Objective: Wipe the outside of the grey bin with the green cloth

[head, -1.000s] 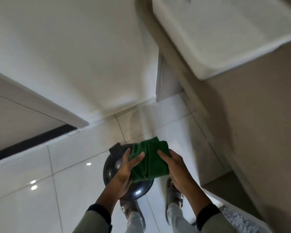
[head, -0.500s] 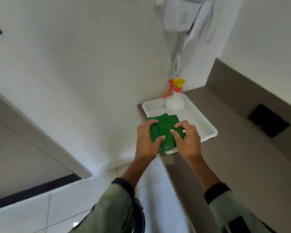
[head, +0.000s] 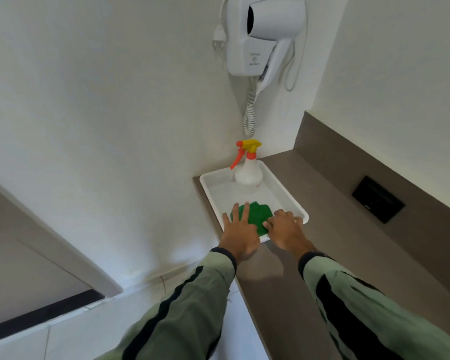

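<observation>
While both flat, open hands (head: 264, 231) cover it, the green cloth (head: 259, 213) half shows.

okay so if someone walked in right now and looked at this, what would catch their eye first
Probably the green cloth, lying in the near end of the white tray on the brown counter, with the left hand and right hand flat on it. Next, the spray bottle with its orange and yellow trigger at the tray's far end, below the wall-mounted white hairdryer.
</observation>
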